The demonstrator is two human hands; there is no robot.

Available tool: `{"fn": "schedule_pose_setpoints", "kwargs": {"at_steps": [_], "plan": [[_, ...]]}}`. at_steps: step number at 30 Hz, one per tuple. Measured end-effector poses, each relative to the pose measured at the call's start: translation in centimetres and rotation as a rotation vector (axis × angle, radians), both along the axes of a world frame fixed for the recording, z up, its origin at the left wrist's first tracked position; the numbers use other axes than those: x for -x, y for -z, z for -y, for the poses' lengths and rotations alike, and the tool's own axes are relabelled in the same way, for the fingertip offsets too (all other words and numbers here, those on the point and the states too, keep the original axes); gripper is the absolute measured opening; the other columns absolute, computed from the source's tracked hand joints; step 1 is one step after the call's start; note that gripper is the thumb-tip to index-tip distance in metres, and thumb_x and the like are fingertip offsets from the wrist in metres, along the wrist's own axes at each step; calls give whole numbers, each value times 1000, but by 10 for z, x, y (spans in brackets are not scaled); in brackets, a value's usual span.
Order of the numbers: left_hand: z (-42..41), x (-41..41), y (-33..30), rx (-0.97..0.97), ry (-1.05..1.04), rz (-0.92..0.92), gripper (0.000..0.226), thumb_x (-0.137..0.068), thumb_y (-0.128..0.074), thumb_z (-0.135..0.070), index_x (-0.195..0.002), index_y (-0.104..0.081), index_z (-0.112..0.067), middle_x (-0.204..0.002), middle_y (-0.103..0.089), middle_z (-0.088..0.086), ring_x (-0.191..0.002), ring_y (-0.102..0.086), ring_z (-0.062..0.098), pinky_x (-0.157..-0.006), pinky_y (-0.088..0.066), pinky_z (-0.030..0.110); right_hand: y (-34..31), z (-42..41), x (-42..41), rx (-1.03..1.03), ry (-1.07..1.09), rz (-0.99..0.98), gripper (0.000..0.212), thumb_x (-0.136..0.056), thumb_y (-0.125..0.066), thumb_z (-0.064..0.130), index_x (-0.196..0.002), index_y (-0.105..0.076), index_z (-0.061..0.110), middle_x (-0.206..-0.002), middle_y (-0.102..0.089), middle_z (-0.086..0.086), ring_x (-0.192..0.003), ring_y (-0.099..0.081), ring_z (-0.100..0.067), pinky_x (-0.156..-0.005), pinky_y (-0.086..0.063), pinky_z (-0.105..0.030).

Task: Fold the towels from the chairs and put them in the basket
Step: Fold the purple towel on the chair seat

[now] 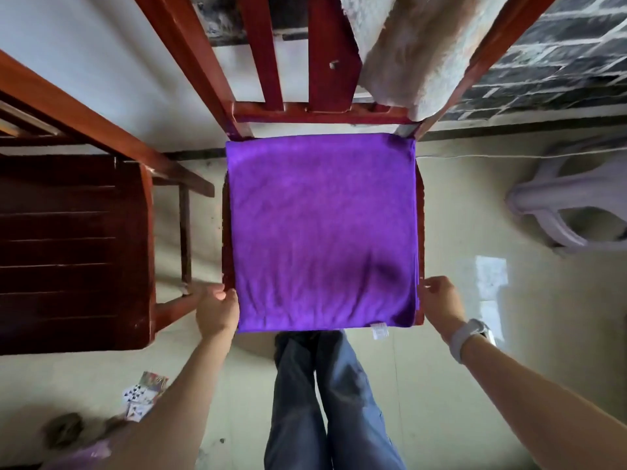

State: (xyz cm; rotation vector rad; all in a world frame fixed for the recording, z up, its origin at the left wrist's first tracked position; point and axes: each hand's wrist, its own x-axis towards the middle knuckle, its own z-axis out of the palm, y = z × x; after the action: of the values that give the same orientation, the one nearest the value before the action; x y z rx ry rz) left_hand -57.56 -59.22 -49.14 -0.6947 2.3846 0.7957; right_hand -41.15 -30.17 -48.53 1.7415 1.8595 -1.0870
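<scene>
Purple cloth fills the centre: the purple towel (322, 228) lies spread flat over the seat of the red wooden chair (271, 56) straight ahead of you at twelve o'clock, covering it nearly edge to edge, with a small white label (379, 330) hanging off its near edge. Your left hand (217, 312) sits at the towel's near left corner, about nine o'clock of the cloth, fingers curled in against the hem; whether they actually pinch the fabric or only rest on it you cannot tell from this angle. Your right hand (441, 305) meets the near right corner at about three o'clock, fingers bent toward the edge and touching it, the grip itself hidden behind the knuckles. A pale wristwatch (470, 337) bands that wrist.

Over the chair's backrest at one o'clock hangs a cream towel (407, 52), draped down to the rear of the seat. A second, darker wooden chair (74, 252) stands just beside the first at nine o'clock. A white plastic stool (573, 205) stands well apart at three o'clock, near the dark brick wall (549, 62). Your legs in blue trousers (325, 401) stand at six o'clock, and loose playing cards (142, 395) lie on the tiled floor (458, 401) at seven o'clock.
</scene>
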Motion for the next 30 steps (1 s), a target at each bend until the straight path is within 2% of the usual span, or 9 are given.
{"fn": "schedule_pose_setpoints", "kwargs": {"at_steps": [3, 7, 11, 13, 17, 20, 23, 27, 30], "plan": [[14, -34, 16, 64, -51, 83, 33, -83, -62, -8, -106, -56, 15, -109, -60, 32, -104, -58, 42, -89, -42, 41, 17, 26, -27, 16, -19, 76, 15, -82, -59, 14, -80, -48, 3, -74, -48, -11, -69, -44, -25, -64, -34, -32], [20, -53, 30, -24, -263, 249, 40, -82, -66, -16, -106, -53, 13, -105, -60, 34, -103, -57, 46, -93, -47, 49, 28, 41, -34, -15, 57, 84, 11, -83, -57, 10, -83, -48, 5, -72, -50, -11, -69, -44, -26, -64, -32, -31], [22, -50, 32, -62, -244, 279, 15, -82, -63, -7, -69, -60, 1, -35, -57, -3, -41, -59, 10, -75, -53, 36, 31, 29, -28, 44, 130, 220, 10, -76, -49, -2, -70, -56, -5, -55, -45, -13, -59, -41, -27, -55, -30, -32], [15, -40, 22, -116, -223, 269, 7, -83, -62, -6, -81, -63, 1, -31, -52, -6, -30, -49, 0, -59, -52, 24, 24, 25, -21, 33, 97, 240, 13, -79, -47, -1, -69, -54, -4, -57, -46, -12, -65, -46, -29, -58, -34, -34], [-3, 10, -24, -540, -299, 75, 8, -89, -55, -6, -97, -57, -10, -71, -60, -1, -61, -58, 6, -61, -52, 14, -11, 14, 11, -143, 131, -254, 14, -93, -38, 13, -102, -48, 7, -63, -57, -11, -53, -58, -23, -59, -47, -39], [-3, 46, -55, -838, -382, -9, 18, -93, -46, -7, -82, -54, -19, -64, -65, -10, -60, -61, 4, -70, -54, 17, -39, 0, 28, -289, 135, -598, 6, -93, -39, 20, -91, -42, 24, -52, -49, -2, -36, -44, -4, -41, -37, -21], [-1, 46, -54, -723, -314, 85, 19, -92, -49, -8, -79, -54, -21, -61, -64, -11, -57, -60, 2, -70, -52, 18, -33, 2, 27, -240, 208, -601, 13, -92, -41, 11, -90, -48, 21, -57, -48, -2, -38, -44, -2, -43, -38, -19], [4, 9, -17, -424, -245, 245, 6, -90, -55, -6, -85, -57, -9, -74, -56, 3, -68, -53, 12, -74, -46, 23, 9, 12, -2, -43, 291, -238, 20, -89, -45, 2, -88, -57, -13, -54, -45, -8, -43, -42, -13, -51, -37, -26], [10, -17, 8, -236, -146, 225, 16, -87, -59, -8, -99, -62, 3, -74, -59, 9, -71, -56, 21, -84, -50, 38, 27, 14, -21, -6, 206, -90, 26, -87, -50, 5, -89, -57, -20, -61, -49, -21, -59, -44, -17, -54, -33, -27]]}}
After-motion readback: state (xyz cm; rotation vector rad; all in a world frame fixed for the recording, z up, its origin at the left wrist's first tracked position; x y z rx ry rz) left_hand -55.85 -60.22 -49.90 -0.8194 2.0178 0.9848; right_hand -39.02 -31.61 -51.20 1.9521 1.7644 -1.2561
